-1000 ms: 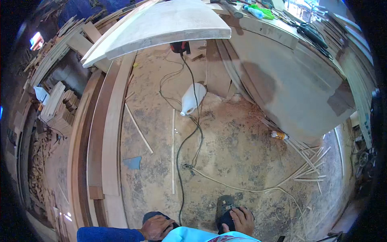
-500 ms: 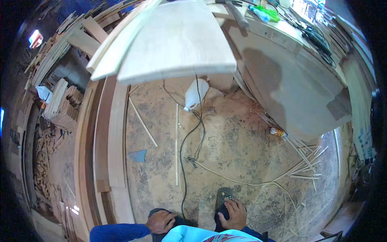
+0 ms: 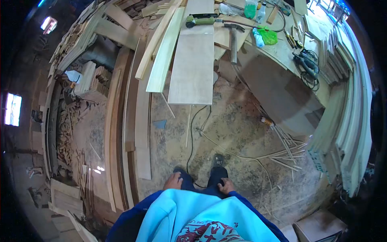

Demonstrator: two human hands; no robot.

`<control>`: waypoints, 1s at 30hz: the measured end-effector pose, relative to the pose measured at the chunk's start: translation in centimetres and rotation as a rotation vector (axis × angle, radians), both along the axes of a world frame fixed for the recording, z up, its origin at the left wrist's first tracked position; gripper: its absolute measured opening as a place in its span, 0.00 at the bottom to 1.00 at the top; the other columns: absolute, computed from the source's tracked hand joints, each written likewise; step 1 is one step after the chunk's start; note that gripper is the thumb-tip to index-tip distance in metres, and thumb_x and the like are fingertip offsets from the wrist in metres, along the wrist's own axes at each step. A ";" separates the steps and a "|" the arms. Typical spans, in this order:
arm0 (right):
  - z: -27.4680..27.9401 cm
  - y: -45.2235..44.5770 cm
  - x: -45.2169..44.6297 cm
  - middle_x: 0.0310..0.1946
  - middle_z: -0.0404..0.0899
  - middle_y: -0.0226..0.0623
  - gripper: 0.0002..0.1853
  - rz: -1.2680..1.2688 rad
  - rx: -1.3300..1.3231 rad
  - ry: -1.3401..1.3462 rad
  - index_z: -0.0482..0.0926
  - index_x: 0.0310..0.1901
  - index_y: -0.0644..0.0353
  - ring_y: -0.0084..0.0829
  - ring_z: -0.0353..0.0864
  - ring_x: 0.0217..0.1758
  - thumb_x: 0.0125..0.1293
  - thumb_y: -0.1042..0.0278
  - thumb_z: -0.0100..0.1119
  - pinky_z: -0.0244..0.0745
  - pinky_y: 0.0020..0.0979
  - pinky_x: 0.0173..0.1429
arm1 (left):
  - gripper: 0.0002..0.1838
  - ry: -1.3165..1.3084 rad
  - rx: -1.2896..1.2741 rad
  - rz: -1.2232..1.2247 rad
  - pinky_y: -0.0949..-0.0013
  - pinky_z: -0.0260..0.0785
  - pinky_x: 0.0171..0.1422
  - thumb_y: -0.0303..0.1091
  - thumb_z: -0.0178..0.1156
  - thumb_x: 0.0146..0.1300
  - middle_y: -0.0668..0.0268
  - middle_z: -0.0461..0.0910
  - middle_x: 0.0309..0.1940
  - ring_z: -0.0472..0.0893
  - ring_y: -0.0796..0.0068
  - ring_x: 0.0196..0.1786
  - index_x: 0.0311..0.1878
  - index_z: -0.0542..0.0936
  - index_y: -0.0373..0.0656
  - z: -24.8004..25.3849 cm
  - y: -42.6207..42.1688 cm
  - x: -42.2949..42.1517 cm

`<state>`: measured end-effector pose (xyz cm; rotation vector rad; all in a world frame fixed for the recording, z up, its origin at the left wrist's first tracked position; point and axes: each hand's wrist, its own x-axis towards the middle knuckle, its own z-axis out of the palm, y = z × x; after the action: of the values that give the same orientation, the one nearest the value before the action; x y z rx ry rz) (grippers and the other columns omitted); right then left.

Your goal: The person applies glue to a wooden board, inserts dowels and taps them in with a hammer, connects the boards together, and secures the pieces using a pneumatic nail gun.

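My left hand [image 3: 172,181] rests on my left thigh, holding nothing, its fingers laid loosely over the dark trousers. On the other side my right hand [image 3: 227,186] lies against my right thigh, fingers apart and nothing in them. In front of me a wide pale board [image 3: 191,74] sticks out from the workbench, with a narrower greenish-white plank [image 3: 166,52] beside it. A green power tool [image 3: 200,20] lies across the wide board. To its right is a hammer [image 3: 234,42], its handle pointing toward me.
Long planks [image 3: 117,133] lie on the left. A dark cable [image 3: 191,145] and thin wood strips [image 3: 288,155] are on the floor. The bench holds a green plastic bag [image 3: 267,36] and a corded tool [image 3: 306,64]. Boards [image 3: 346,117] lean at the right.
My viewpoint has risen and drawn back, so more of the bench top and my shirt show. My hands have slid from near my knees up to my thighs.
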<state>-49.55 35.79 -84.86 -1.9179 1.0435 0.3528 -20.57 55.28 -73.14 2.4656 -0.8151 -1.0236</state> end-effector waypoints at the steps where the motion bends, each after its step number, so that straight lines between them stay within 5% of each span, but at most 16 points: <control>1: 0.2 -0.5 -1.1 0.54 0.83 0.56 0.28 -0.110 -0.006 0.026 0.81 0.60 0.61 0.54 0.81 0.61 0.66 0.49 0.63 0.74 0.47 0.68 | 0.23 0.005 -0.001 0.012 0.48 0.75 0.60 0.38 0.60 0.72 0.49 0.82 0.55 0.81 0.44 0.56 0.67 0.73 0.41 2.2 -1.1 0.1; 5: 0.8 -7.0 -1.8 0.36 0.88 0.50 0.19 -0.304 0.106 -0.010 0.85 0.52 0.64 0.47 0.89 0.42 0.68 0.57 0.63 0.82 0.42 0.50 | 0.21 0.018 -0.182 0.121 0.53 0.78 0.55 0.33 0.59 0.72 0.53 0.85 0.46 0.85 0.47 0.50 0.65 0.73 0.39 7.5 -4.2 1.9; 9: 8.8 -18.9 8.2 0.28 0.83 0.48 0.12 -0.284 -0.224 -0.260 0.84 0.44 0.64 0.41 0.85 0.33 0.70 0.63 0.61 0.79 0.40 0.42 | 0.18 0.009 -0.311 0.139 0.56 0.79 0.53 0.32 0.56 0.74 0.54 0.86 0.45 0.86 0.52 0.47 0.65 0.74 0.38 10.7 -9.5 3.5; 11: 8.6 -25.6 14.2 0.34 0.79 0.47 0.05 -0.178 -0.523 -0.709 0.82 0.44 0.62 0.40 0.81 0.34 0.69 0.76 0.60 0.76 0.36 0.40 | 0.18 0.020 -0.400 0.163 0.57 0.80 0.53 0.32 0.56 0.75 0.55 0.86 0.45 0.87 0.55 0.46 0.65 0.74 0.39 12.3 -13.1 4.9; 12: 12.3 -28.8 17.8 0.35 0.79 0.45 0.05 -0.111 -0.621 -0.722 0.81 0.44 0.63 0.38 0.80 0.33 0.68 0.79 0.59 0.75 0.34 0.39 | 0.18 0.031 -0.409 0.176 0.57 0.80 0.53 0.32 0.56 0.75 0.55 0.86 0.45 0.87 0.55 0.46 0.65 0.74 0.39 12.6 -15.0 5.5; 13: 15.9 -31.4 21.1 0.34 0.78 0.49 0.04 -0.138 -0.535 -0.743 0.80 0.42 0.62 0.50 0.80 0.36 0.67 0.78 0.59 0.75 0.43 0.41 | 0.18 0.033 -0.479 0.161 0.57 0.80 0.52 0.32 0.56 0.75 0.55 0.86 0.45 0.87 0.55 0.46 0.65 0.74 0.39 13.0 -16.8 6.2; 15: 19.4 -36.6 26.6 0.35 0.78 0.48 0.05 -0.117 -0.593 -0.828 0.81 0.43 0.62 0.50 0.80 0.36 0.67 0.79 0.59 0.75 0.41 0.41 | 0.18 0.043 -0.559 0.163 0.58 0.80 0.52 0.31 0.56 0.76 0.55 0.86 0.45 0.87 0.56 0.45 0.65 0.74 0.39 13.7 -20.5 8.9; 22: 27.2 -50.4 38.1 0.40 0.79 0.48 0.07 0.024 -0.708 -0.787 0.81 0.44 0.62 0.50 0.82 0.42 0.65 0.78 0.60 0.78 0.42 0.47 | 0.19 -0.066 -0.694 0.238 0.58 0.80 0.49 0.27 0.57 0.75 0.54 0.86 0.45 0.87 0.54 0.44 0.66 0.74 0.39 17.2 -26.9 13.0; 25: 26.3 -55.3 41.9 0.42 0.82 0.42 0.07 0.066 -0.773 -0.747 0.82 0.46 0.62 0.41 0.85 0.47 0.68 0.78 0.59 0.80 0.35 0.50 | 0.17 -0.097 -0.674 0.295 0.58 0.80 0.49 0.27 0.57 0.75 0.54 0.86 0.45 0.87 0.54 0.45 0.64 0.76 0.38 18.6 -29.1 15.1; 28: 26.1 -58.9 46.3 0.48 0.82 0.44 0.08 0.170 -0.648 -0.839 0.82 0.47 0.62 0.45 0.85 0.51 0.68 0.77 0.60 0.80 0.38 0.55 | 0.16 -0.197 -0.661 0.224 0.57 0.79 0.52 0.27 0.57 0.74 0.52 0.84 0.48 0.85 0.50 0.48 0.62 0.77 0.38 19.9 -33.5 17.7; 29: 26.3 -60.3 47.6 0.52 0.82 0.44 0.08 0.283 -0.869 -0.823 0.82 0.47 0.63 0.46 0.84 0.55 0.67 0.77 0.60 0.79 0.40 0.59 | 0.16 -0.228 -0.658 0.222 0.56 0.78 0.54 0.26 0.58 0.73 0.51 0.83 0.49 0.84 0.49 0.50 0.62 0.78 0.38 20.6 -35.3 18.8; 30: 26.4 -61.3 49.0 0.55 0.81 0.45 0.10 0.240 -0.801 -0.805 0.81 0.48 0.63 0.48 0.82 0.58 0.65 0.78 0.61 0.77 0.42 0.63 | 0.16 -0.262 -0.648 0.224 0.55 0.77 0.56 0.26 0.58 0.71 0.50 0.82 0.50 0.83 0.47 0.52 0.61 0.79 0.39 20.7 -36.8 19.6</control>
<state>-0.59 -25.49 -58.51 -2.5366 0.4088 -0.7832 -1.01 18.48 -52.39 2.0717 -0.7691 -0.2863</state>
